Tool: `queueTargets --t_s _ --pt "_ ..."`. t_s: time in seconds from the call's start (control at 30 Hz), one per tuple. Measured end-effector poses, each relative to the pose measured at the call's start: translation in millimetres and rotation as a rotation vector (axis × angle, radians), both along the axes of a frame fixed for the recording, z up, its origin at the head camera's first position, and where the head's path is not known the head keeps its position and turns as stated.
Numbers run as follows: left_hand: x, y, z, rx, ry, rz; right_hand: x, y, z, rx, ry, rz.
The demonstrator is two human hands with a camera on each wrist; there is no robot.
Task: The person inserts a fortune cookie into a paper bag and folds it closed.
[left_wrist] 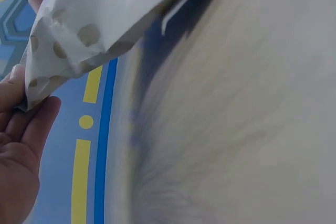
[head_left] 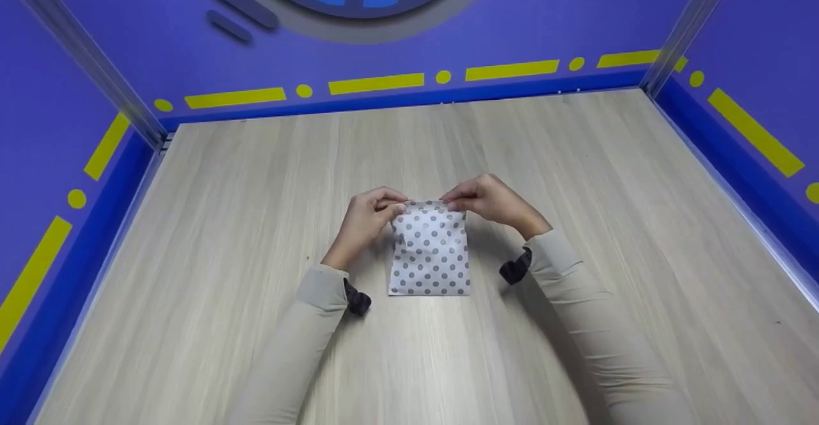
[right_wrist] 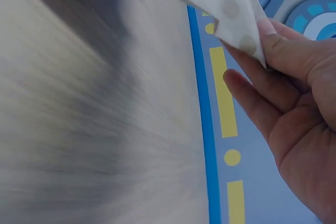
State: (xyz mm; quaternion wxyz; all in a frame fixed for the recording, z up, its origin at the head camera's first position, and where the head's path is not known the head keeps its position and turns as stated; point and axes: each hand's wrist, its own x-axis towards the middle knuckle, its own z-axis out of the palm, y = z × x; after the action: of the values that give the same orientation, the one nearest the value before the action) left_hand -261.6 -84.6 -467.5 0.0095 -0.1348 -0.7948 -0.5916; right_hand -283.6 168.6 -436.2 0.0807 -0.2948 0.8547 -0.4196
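A white paper bag (head_left: 430, 252) with grey polka dots is at the middle of the table, its far edge folded over in a narrow band. My left hand (head_left: 368, 220) pinches the bag's far left corner between thumb and fingers. At the far right corner, my right hand (head_left: 496, 204) pinches it the same way. In the left wrist view, the dotted paper (left_wrist: 89, 30) is raised off the table at the left hand's thumb. The right wrist view has the right thumb (right_wrist: 289, 51) pressing a paper corner against the fingers. What the bag contains, if anything, is hidden.
The wood-grain table (head_left: 256, 188) spreads around the bag on all sides. Blue-purple panels (head_left: 409, 47) with yellow dashes border it at the back, left and right. A black strap device (head_left: 358, 300) sits on the left wrist, and another (head_left: 515, 268) on the right.
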Motion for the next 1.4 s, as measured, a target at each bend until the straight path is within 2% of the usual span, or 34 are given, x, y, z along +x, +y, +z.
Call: queueTargets --t_s 0.13,0.3,0.43,0.63,0.77,0.9,1.13,1.4 --pt "-0.6 0 -0.4 0.031 -0.028 0.080 -1.3 2 -1.1 -0.011 0.015 0.009" --pt "-0.6 -3 0.3 -0.021 -0.023 0.148 -2.5 5 -1.6 -0.024 -0.009 -0.054" --pt "-1.0 -5 -1.1 -0.072 -0.014 0.151 -3.7 7 -2.1 -0.005 -0.007 -0.132" --pt "-2.1 -4 -1.8 -0.087 0.001 0.152 -3.6 8 -2.9 0.013 -0.024 -0.226" --pt "-3.8 -2 -1.4 -0.083 -0.007 0.190 -4.8 8 -3.7 0.001 -0.025 -0.249" --pt "-7.2 1 -0.9 -0.033 -0.048 0.226 -6.9 8 -5.0 -0.010 -0.029 -0.253" --pt "-11.4 4 -6.7 0.028 -0.104 0.265 -10.3 10 -13.1 -0.046 -0.116 -0.298" --pt "-9.8 3 -8.6 -0.053 -0.112 0.257 -9.3 14 -21.3 -0.111 -0.235 -0.336"
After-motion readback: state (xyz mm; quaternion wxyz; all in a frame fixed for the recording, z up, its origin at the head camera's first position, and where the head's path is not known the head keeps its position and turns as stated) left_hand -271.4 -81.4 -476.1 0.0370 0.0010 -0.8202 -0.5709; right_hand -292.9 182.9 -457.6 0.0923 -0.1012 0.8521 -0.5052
